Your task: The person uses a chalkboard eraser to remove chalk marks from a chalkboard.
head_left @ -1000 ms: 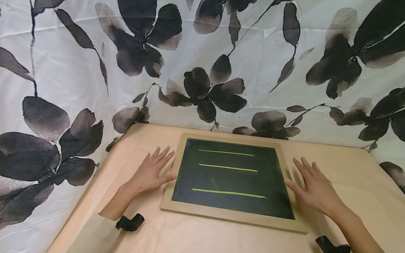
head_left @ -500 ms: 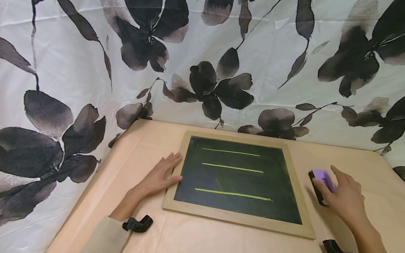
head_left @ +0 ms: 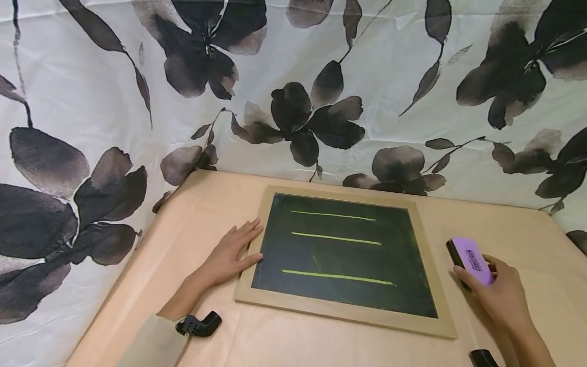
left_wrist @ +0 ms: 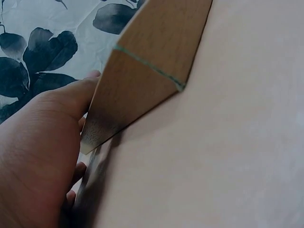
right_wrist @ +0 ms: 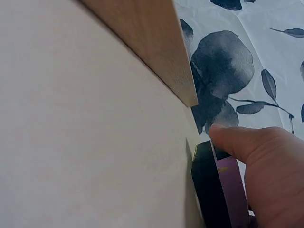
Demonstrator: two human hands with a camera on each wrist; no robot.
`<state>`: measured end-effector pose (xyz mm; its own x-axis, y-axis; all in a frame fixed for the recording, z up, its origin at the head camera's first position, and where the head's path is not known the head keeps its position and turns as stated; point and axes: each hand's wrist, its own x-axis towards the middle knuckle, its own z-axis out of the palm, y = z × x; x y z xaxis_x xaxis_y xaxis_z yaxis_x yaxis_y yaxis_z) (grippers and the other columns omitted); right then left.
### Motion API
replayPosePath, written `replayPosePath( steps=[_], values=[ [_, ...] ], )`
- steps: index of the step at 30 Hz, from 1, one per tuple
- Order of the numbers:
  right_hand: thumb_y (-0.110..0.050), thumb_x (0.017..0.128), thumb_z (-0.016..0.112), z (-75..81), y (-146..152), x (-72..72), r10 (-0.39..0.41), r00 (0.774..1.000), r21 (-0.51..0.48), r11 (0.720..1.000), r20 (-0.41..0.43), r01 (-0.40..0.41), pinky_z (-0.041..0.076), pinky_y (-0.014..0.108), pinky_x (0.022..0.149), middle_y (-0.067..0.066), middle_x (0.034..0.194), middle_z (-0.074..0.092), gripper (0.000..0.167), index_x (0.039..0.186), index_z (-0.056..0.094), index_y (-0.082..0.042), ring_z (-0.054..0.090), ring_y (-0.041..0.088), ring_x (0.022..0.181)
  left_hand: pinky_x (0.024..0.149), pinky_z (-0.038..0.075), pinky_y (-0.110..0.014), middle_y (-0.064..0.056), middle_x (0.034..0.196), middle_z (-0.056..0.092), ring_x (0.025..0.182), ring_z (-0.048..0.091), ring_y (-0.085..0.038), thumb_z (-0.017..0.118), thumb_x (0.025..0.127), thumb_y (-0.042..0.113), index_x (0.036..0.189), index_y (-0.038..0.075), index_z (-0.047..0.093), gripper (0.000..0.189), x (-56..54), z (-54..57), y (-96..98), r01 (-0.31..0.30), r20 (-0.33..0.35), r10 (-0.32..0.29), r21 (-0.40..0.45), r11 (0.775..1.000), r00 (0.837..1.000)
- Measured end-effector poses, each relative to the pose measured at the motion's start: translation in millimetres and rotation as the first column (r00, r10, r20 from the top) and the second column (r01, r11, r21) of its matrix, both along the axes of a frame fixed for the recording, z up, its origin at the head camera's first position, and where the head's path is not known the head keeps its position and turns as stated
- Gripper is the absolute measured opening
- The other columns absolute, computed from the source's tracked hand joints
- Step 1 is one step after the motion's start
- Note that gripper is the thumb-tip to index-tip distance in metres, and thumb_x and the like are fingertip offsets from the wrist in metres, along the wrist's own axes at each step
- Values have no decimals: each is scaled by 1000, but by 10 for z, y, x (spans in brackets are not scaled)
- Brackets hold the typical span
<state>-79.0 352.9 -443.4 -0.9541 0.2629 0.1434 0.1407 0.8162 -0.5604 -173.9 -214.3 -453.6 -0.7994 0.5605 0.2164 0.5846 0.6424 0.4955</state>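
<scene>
A small chalkboard [head_left: 341, 257] in a light wooden frame [head_left: 348, 315] lies on the table, with three yellow-green lines across its dark face. At the frame's left side, my left hand [head_left: 231, 255] rests with extended fingers and its thumb over the wood. The left wrist view shows this hand close against the frame's side [left_wrist: 142, 61]. Right of the board, my right hand [head_left: 502, 295] grips a purple and black eraser [head_left: 469, 259] between thumb and fingers. In the right wrist view, the thumb presses along the eraser's [right_wrist: 230, 185] dark end; the other fingers are mostly hidden behind it.
The pale wood-toned table [head_left: 183, 260] runs back to a white cloth [head_left: 394, 66] with dark flowers hanging behind it. A black wrist device [head_left: 199, 324] is on the left wrist; another [head_left: 482, 358] shows under the right forearm.
My right hand has left the frame's right side, reached further right and taken hold of the eraser, tilting it up. My left hand has come onto the frame's left edge.
</scene>
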Motion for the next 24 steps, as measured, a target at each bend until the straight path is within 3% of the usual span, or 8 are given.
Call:
replayPosePath(
  steps=[3,10,20,24],
  values=[
    [-36,86,71,23,-10,-11,-8,1000,25,1000,-15,8,33,27,57,32,102,55,73,127,47,18,49,33,85,113,12,-54,-9,156,24,141,23,-31,60,93,42,149,8,36,70,7,15,3,3,-16,-2,19,1000,1000],
    [-41,89,66,101,-22,36,-47,998,74,996,46,43,33,46,65,35,109,43,80,130,38,21,42,45,94,112,13,-56,-10,155,25,140,24,-33,60,93,42,148,8,36,69,9,8,22,10,-33,-9,28,1000,999],
    [-57,85,63,190,-109,-16,-84,988,176,983,126,61,37,43,53,35,107,46,91,127,42,21,49,45,86,114,10,-51,-5,157,21,143,20,-27,57,94,45,150,12,34,69,19,22,-41,-14,1,14,-10,1000,1000],
    [-53,87,63,189,-117,-34,-65,993,174,984,100,47,38,48,54,36,108,45,86,128,41,20,49,46,87,114,10,-51,-5,157,21,143,20,-27,58,94,44,150,12,33,69,8,32,-41,-13,2,13,-7,1000,1000]
  ],
)
